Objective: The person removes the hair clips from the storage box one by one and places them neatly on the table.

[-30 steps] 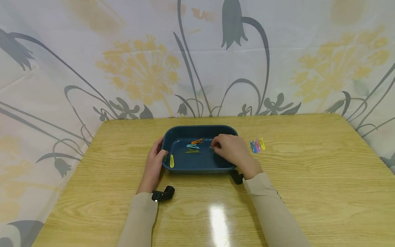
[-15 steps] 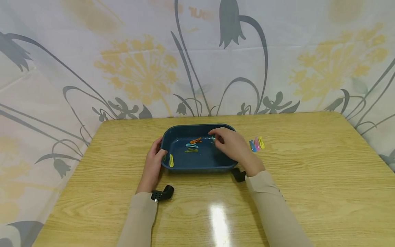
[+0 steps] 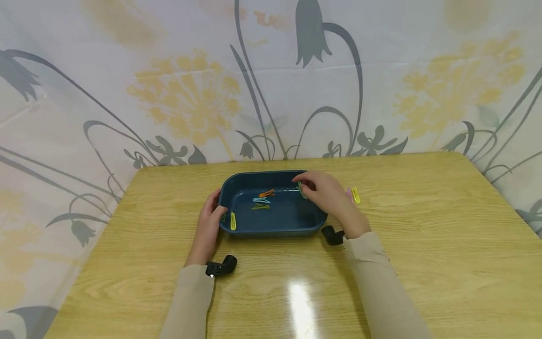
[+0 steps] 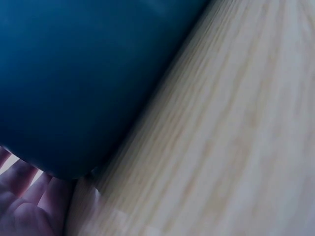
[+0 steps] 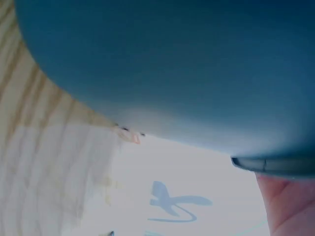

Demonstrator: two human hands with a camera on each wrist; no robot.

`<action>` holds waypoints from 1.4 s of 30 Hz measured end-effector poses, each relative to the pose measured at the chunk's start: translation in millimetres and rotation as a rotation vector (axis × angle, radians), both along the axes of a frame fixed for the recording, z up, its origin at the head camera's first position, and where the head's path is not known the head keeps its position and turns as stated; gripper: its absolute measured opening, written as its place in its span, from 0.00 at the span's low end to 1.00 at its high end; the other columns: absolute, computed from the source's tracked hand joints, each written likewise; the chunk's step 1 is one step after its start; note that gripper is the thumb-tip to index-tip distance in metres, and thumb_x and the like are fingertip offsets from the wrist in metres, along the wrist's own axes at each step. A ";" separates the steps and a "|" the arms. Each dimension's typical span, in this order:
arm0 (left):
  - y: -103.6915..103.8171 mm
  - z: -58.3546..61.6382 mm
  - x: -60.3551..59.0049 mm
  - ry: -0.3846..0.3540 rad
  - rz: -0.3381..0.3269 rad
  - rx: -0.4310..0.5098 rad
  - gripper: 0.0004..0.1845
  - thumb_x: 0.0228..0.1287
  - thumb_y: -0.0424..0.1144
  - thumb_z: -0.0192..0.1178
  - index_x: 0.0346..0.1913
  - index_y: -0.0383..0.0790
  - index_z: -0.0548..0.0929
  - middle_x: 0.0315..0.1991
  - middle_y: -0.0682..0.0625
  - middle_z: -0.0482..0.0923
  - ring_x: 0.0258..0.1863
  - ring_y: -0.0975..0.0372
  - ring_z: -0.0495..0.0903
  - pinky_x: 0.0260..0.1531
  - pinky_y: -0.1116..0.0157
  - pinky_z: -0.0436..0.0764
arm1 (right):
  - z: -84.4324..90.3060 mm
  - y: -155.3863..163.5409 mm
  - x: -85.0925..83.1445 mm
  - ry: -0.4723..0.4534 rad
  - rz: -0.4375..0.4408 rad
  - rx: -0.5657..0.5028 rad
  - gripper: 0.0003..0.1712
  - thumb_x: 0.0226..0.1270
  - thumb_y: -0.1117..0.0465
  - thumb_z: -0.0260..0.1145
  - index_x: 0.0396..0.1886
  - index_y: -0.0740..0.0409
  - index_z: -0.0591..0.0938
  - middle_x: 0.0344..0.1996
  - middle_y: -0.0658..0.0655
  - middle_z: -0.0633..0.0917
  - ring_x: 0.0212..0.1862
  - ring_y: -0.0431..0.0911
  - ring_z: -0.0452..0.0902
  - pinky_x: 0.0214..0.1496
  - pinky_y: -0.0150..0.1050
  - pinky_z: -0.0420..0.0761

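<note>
My left hand (image 3: 209,216) grips the left end of a dark blue plastic tub (image 3: 271,232), thumb over the rim. Its fingers (image 4: 19,177) lie along the outer wall in the left wrist view. Over the tub's right end, my right hand (image 3: 329,194) pinches a green hair clip (image 3: 299,187) between thumb and fingers. On the tub floor lie an orange hair clip (image 3: 267,193), a light blue one and an olive one in a column. A yellow hair clip (image 3: 233,221) lies at the left end, beside a dark green one (image 3: 224,217) partly hidden by the left thumb.
On the wooden table (image 3: 271,278), right of the tub, a pink hair clip (image 3: 349,193) and a yellow hair clip (image 3: 356,195) lie side by side, partly behind the right hand. A flower-patterned cloth (image 3: 271,84) hangs behind the table.
My right hand has moved right and slightly up with the green hair clip, now near the tub's right wall. It now covers the blue clip on the table. My left hand keeps its hold.
</note>
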State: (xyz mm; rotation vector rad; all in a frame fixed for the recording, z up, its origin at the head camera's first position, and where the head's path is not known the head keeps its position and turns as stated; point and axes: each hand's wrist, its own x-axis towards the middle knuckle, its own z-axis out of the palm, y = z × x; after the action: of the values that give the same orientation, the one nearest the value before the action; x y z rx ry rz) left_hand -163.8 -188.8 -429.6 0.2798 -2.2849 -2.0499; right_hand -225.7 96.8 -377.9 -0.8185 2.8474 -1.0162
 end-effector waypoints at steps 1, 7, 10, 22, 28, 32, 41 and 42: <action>-0.2 -0.6 0.2 0.000 0.000 0.002 0.28 0.63 0.33 0.45 0.67 0.48 0.62 0.66 0.54 0.61 0.63 0.62 0.60 0.64 0.60 0.57 | 1.1 1.5 0.1 -0.006 -0.009 -0.006 0.16 0.67 0.60 0.54 0.52 0.54 0.79 0.38 0.51 0.81 0.28 0.43 0.69 0.32 0.38 0.69; -1.0 -1.3 0.9 -0.006 -0.005 0.010 0.27 0.63 0.34 0.45 0.67 0.50 0.62 0.66 0.55 0.61 0.63 0.63 0.60 0.64 0.61 0.57 | 8.9 10.2 0.0 -0.021 -0.046 -0.026 0.16 0.66 0.60 0.55 0.51 0.56 0.79 0.39 0.53 0.82 0.31 0.45 0.72 0.33 0.39 0.71; -1.2 1.4 0.9 -0.008 -0.003 0.013 0.28 0.63 0.34 0.45 0.67 0.51 0.62 0.66 0.55 0.61 0.64 0.63 0.59 0.64 0.61 0.57 | 11.1 15.2 -0.8 -0.035 -0.059 -0.049 0.17 0.66 0.59 0.55 0.52 0.56 0.79 0.40 0.53 0.82 0.35 0.46 0.74 0.35 0.39 0.73; 0.6 9.9 4.0 -0.035 -0.008 0.023 0.28 0.64 0.33 0.44 0.68 0.48 0.61 0.67 0.54 0.59 0.65 0.62 0.58 0.65 0.61 0.56 | 10.9 38.5 -3.9 -0.006 -0.158 -0.117 0.18 0.68 0.55 0.53 0.54 0.54 0.77 0.41 0.55 0.82 0.38 0.48 0.76 0.39 0.42 0.74; -0.4 0.7 -0.4 -0.013 -0.006 0.014 0.28 0.63 0.33 0.45 0.67 0.48 0.61 0.66 0.54 0.61 0.63 0.63 0.60 0.64 0.61 0.57 | 10.1 46.2 -3.1 -0.012 -0.178 -0.139 0.16 0.68 0.56 0.53 0.52 0.54 0.77 0.37 0.56 0.82 0.32 0.47 0.77 0.37 0.42 0.75; -0.5 0.8 -0.5 -0.006 -0.005 0.012 0.29 0.62 0.33 0.45 0.68 0.48 0.61 0.67 0.54 0.60 0.64 0.63 0.60 0.63 0.61 0.58 | 9.3 50.2 -5.3 -0.017 -0.183 -0.146 0.16 0.68 0.56 0.53 0.51 0.54 0.77 0.37 0.57 0.82 0.33 0.47 0.77 0.37 0.42 0.75; -0.9 -0.3 -1.5 -0.011 0.006 0.003 0.29 0.62 0.33 0.45 0.67 0.48 0.62 0.67 0.54 0.61 0.64 0.63 0.60 0.64 0.61 0.57 | 1.0 64.5 -8.0 -0.072 -0.261 -0.116 0.18 0.67 0.59 0.47 0.50 0.56 0.78 0.42 0.57 0.80 0.32 0.49 0.70 0.30 0.40 0.67; -0.8 -0.4 -1.6 -0.012 0.004 0.005 0.28 0.62 0.33 0.45 0.67 0.48 0.62 0.67 0.54 0.61 0.64 0.63 0.59 0.64 0.61 0.57 | -0.4 65.9 -8.2 -0.077 -0.266 -0.110 0.18 0.67 0.59 0.47 0.50 0.56 0.78 0.43 0.58 0.80 0.32 0.49 0.69 0.32 0.40 0.67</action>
State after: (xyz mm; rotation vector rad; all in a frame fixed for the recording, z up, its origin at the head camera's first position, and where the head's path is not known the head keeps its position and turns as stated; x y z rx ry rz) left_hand -165.4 -189.6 -430.0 0.2972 -2.2847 -2.0580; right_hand -233.9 162.7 -378.3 -0.4004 2.9097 -1.2113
